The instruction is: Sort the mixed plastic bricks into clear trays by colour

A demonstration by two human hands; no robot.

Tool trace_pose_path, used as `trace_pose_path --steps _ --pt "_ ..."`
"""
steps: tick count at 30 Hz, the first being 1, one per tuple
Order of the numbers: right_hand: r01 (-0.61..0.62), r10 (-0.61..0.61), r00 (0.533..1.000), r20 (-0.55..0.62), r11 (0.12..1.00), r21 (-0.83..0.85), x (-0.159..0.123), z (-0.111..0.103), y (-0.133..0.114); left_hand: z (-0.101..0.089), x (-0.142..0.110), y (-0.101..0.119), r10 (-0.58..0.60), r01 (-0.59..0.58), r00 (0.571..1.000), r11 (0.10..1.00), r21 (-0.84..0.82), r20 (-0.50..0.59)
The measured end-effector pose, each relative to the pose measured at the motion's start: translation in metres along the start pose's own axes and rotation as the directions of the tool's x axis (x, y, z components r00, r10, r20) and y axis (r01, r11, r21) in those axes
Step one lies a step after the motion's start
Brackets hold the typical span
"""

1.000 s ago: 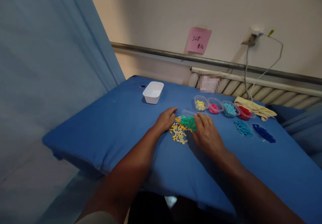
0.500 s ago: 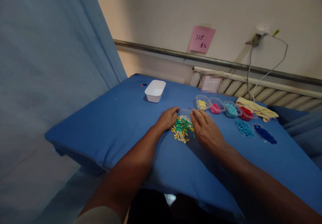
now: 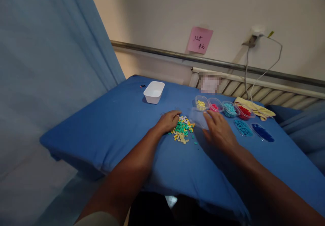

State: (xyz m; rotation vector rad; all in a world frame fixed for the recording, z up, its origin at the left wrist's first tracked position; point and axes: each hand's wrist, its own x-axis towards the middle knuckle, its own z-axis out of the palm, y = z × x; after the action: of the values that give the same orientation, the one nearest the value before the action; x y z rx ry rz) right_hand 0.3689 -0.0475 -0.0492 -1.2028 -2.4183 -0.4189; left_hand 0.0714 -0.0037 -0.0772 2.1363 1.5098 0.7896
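Note:
On the blue cloth lies a loose pile of small bricks [image 3: 182, 128] in green, yellow, cream and white. My left hand [image 3: 169, 121] rests against the pile's left edge, fingers stretched and slightly curved, holding nothing that shows. To the right of the pile, my right hand [image 3: 218, 128] grips the side of a clear plastic box [image 3: 198, 118], thumb and fingers at its right end. The box looks tilted and blurred, and I see no bricks in it.
A white tub [image 3: 154, 92] stands behind, to the left. Along the back right are clear boxes of yellow bricks [image 3: 200, 105], pink bricks [image 3: 214, 107], light-blue bricks [image 3: 230, 109] and red bricks [image 3: 244, 112]. Nearer are blue bricks [image 3: 243, 128], dark-blue pieces [image 3: 262, 132]; behind, a yellow cloth [image 3: 254, 107].
My right hand has moved right, away from the pile, taking the clear box with it. More of the pile's back and right side shows. My left hand has stayed at the pile.

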Motion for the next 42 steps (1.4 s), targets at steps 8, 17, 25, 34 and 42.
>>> trace_pose_path --steps 8,17,25,34,42 --pt "-0.561 0.561 0.827 -0.019 0.827 -0.035 -0.064 0.033 0.067 -0.005 -0.022 0.039 0.176 -0.251 0.924 0.949 0.189 0.340" --pt "-0.614 0.620 0.783 0.053 0.784 -0.097 -0.047 0.041 0.054 -0.003 -0.025 0.051 0.303 -0.410 0.842 0.897 0.165 0.447" --pt "-0.635 0.641 0.766 0.056 0.767 -0.093 -0.048 0.037 0.049 -0.008 -0.007 0.016 0.151 -0.235 0.961 0.889 0.393 0.232" --pt "-0.877 0.888 0.458 0.040 0.459 -0.138 -0.075 0.021 0.095 -0.012 0.009 -0.017 0.038 -0.054 0.997 0.951 0.304 0.060" --pt "-0.919 0.922 0.376 0.091 0.383 -0.088 -0.068 0.018 0.096 -0.008 0.013 0.023 -0.057 -0.046 0.977 0.883 0.467 0.204"
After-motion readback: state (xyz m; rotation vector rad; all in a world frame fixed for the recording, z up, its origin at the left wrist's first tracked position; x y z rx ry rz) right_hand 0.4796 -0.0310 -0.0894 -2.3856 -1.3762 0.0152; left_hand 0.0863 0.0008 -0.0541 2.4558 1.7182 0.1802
